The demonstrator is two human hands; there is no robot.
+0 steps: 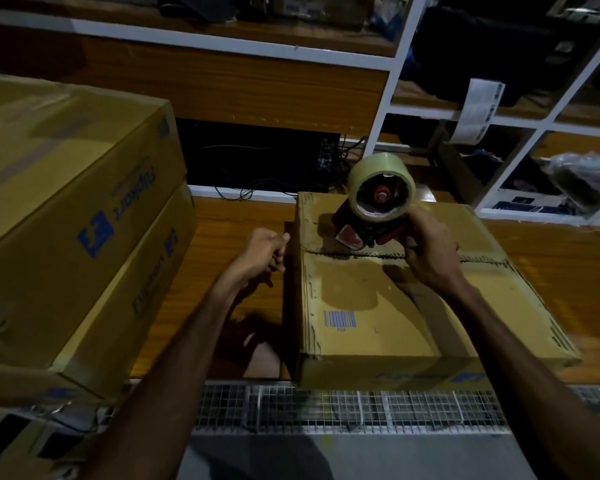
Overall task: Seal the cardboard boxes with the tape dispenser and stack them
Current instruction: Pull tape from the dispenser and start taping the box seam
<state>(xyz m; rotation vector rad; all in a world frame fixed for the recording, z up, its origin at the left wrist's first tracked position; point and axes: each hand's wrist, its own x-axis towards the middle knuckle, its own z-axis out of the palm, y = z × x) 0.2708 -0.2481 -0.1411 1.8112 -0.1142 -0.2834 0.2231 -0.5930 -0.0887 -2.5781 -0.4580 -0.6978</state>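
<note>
On the left of the wooden bench (222, 237) stand two big cardboard boxes, one on top of the other: the upper box (66, 161) rests on the lower box (94, 306), and both have blue print on the side, so to me this looks like the stack that the task asks for. In the middle of the bench lies the smaller box (395, 306), flat, with its two top flaps closed and meeting in a seam (343, 254) that runs from left to right; I cannot see tape over this seam yet. Over the far flap, just behind the seam, is the tape dispenser (371, 216), red, with a large roll of clear tape (381, 188) on it, and its front end points toward the left part of the seam. The right hand (426, 251) grips the handle of the dispenser with the fingers curled around it. The left hand (267, 251) is at the left edge of the small box, near the seam, with the fingers curled in; whether it pinches a loose end of tape or only touches the edge of the box, I cannot tell. I judge the step in hand to be the taping of this seam. To do it well, the tape should start a little down the left side wall, the left hand should press that end and keep the box from sliding, and the right hand should pull the dispenser straight along the seam, low and with even pressure, so the tape covers both flaps equally without wrinkles.
</note>
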